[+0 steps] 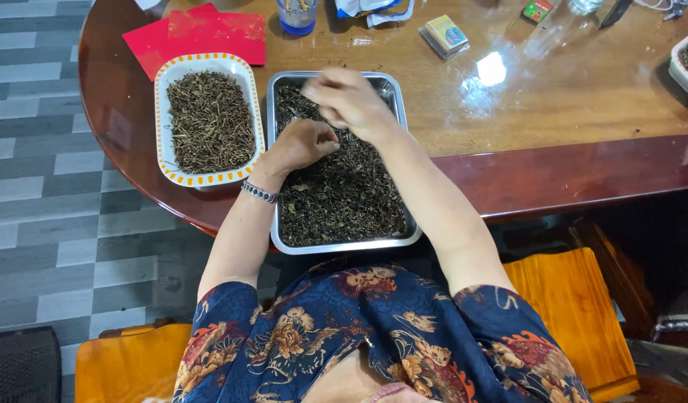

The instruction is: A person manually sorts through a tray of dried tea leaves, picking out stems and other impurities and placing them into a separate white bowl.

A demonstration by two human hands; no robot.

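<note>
Here, 2 hands [325, 123] over steel tray [400, 239], dried leaves [344, 198] beneath

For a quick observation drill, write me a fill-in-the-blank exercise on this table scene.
1. Both hands work over a ____ tray of dark dried leaves.
2. The bracelet is on the ____ wrist.
3. The white dish of stems lies to the tray's ____.
4. Beyond the dish lie ____ envelopes.

Missing words: metal; left; left; red

Glossy wooden table [553, 112] with metal tray [404, 112], white dish [162, 119], red envelopes [210, 33]
</note>
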